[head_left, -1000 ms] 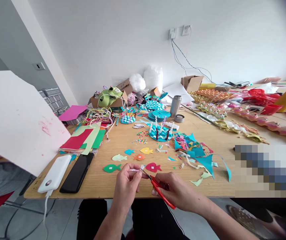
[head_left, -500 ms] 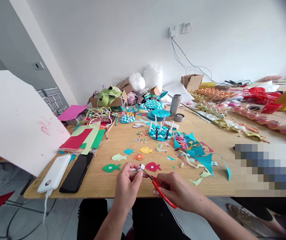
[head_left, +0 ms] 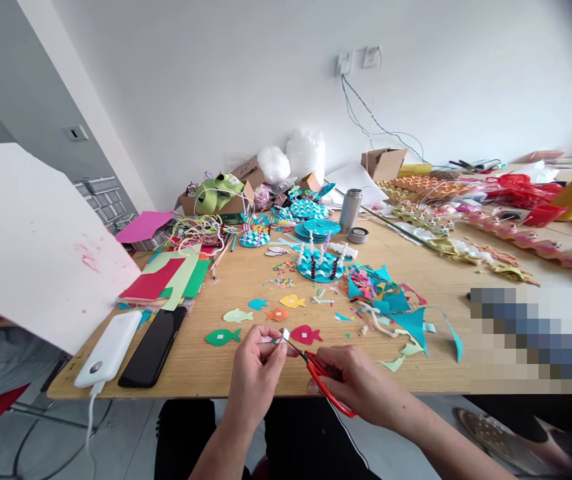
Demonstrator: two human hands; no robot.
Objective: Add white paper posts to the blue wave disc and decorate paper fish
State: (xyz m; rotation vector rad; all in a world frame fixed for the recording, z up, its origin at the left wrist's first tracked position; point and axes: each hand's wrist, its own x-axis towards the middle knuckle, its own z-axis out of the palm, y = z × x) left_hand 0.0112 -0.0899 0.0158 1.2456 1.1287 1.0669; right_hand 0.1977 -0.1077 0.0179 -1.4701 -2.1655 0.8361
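Between thumb and fingers, my left hand [head_left: 259, 367] pinches a small white strip [head_left: 285, 335] that looks like foam tape. My right hand [head_left: 353, 380] grips red-handled scissors [head_left: 323, 383], whose blade tips are at the strip. Paper fish lie just beyond my hands: a green fish [head_left: 223, 337], a red fish [head_left: 306, 334], a pale green fish [head_left: 238, 315], an orange fish [head_left: 278, 314], a yellow fish [head_left: 292, 301] and a blue fish [head_left: 257, 304]. Several of them carry a small white square.
A blue wavy paper piece with upright beaded stems [head_left: 320, 265] stands mid-table. Paper scraps [head_left: 391, 300] lie to its right. A black phone [head_left: 153, 347] and white power bank [head_left: 109, 348] are on the left. A steel bottle [head_left: 351, 211] stands behind. Another person's blurred arm is at right.
Almost nothing has moved. The scissors and right hand have shifted very slightly, while the left hand still holds the white strip at the blades.
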